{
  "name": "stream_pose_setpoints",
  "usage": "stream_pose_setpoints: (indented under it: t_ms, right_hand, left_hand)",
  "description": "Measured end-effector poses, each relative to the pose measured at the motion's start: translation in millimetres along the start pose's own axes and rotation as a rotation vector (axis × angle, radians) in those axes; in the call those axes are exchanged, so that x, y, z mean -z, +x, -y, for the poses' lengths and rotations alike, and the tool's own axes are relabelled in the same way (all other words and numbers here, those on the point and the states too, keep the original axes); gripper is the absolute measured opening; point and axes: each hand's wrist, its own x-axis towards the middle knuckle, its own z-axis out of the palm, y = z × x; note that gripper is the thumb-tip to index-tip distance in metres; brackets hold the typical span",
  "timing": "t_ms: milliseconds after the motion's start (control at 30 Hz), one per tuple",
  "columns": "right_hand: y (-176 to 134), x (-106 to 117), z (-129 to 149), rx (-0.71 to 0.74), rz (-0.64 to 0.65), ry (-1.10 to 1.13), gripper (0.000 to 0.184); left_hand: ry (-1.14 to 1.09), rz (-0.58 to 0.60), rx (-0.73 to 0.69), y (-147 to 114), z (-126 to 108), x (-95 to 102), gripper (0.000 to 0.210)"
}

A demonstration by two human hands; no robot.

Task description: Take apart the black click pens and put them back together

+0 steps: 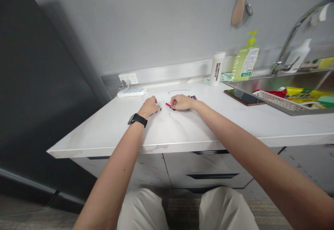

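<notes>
My right hand [182,102] is closed, its fingertips pinched at a small red pen-like stick [168,104] with a dark part under the fingers. To its left, my left hand [149,106] wears a black watch [137,119] and has its fingers curled. A small dark piece [160,109] shows at the left fingertips; what it is cannot be made out. Several thin coloured pen-like sticks [193,97] lie just behind my right wrist, partly hidden by it. A thin wire-like line [179,90] lies behind both hands on the white counter [167,132].
A power strip [132,92] lies at the back left, below a wall socket [128,79]. On the right are a white cylinder [217,69], a yellow-green soap bottle [246,59], a phone [244,97] and a sink [292,111] with a faucet [289,38]. A dark cabinet [39,94] stands left.
</notes>
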Motion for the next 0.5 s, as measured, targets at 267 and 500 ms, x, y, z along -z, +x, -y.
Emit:
stream_pose_setpoints:
  t_ms: [267,500]
  right_hand:
    - [0.8,-0.3,1.2,0.044,-0.016,0.010,0.028]
    - [-0.6,0.2,3.9,0.048,-0.072,0.004,0.032]
  left_hand:
    - [-0.007,0.013,-0.027,-1.2,-1.8,0.9,0.028]
    - [-0.010,-0.003,-0.055,-0.4,-1.2,0.4,0.029]
